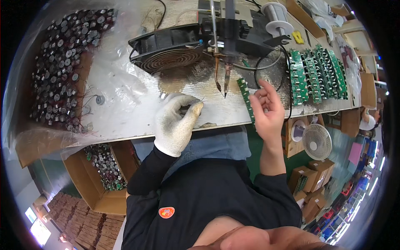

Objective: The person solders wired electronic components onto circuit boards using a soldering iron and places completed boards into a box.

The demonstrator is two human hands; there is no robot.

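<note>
My left hand (pixel 175 121), in a white glove with a stained thumb, is closed in a pinch over the bench's front edge. Thin wire tips (pixel 203 100) poke out between its thumb and finger. A small silver part (pixel 163 96) shows at the glove's far side; whether the hand holds it I cannot tell. My bare right hand (pixel 268 108) has its fingers loosely curled and apart, palm up. Its thumb is right beside a narrow green circuit board (pixel 244 93), perhaps touching it. Between the hands, a soldering iron (pixel 226 79) points down on a stand, a thin metal feed tube (pixel 217 75) beside its tip.
A black fan (pixel 171 52) and solder spool (pixel 276 18) stand behind the iron. Circuit boards (pixel 314 75) lie in rows at right. Many small round wired components (pixel 62 62) are heaped at left, one loose (pixel 100 100). A cardboard box (pixel 102 204) sits below the bench.
</note>
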